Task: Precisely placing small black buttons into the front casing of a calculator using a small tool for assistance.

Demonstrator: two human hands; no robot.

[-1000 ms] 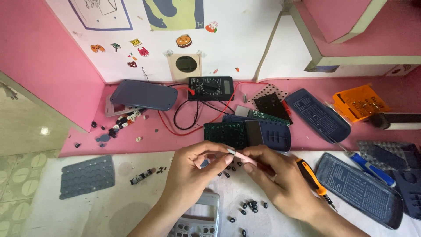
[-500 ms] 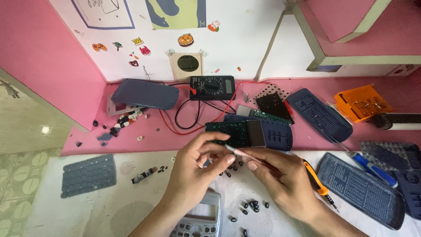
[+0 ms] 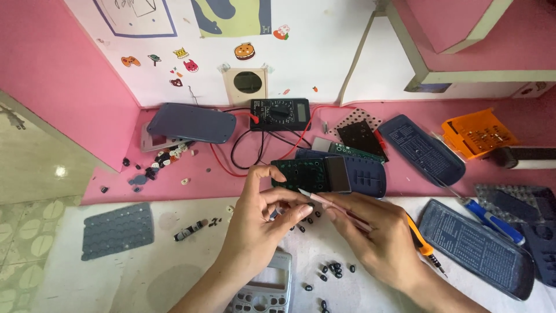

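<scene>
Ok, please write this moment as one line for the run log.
left hand: pinching a small part, too small to tell | right hand: holds tweezers, tip at left fingertips | below: calculator, loose black keys

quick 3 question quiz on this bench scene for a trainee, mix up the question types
1. True or false: the right hand holds a thin pink tool whose tip points toward the left hand.
2. Which device sits at the back against the wall, with red and black leads? A) black multimeter B) soldering iron C) phone charger
3. Fill in: the grey calculator lies just below the ____ hand.

Key: 1 true; 2 A; 3 left
</scene>
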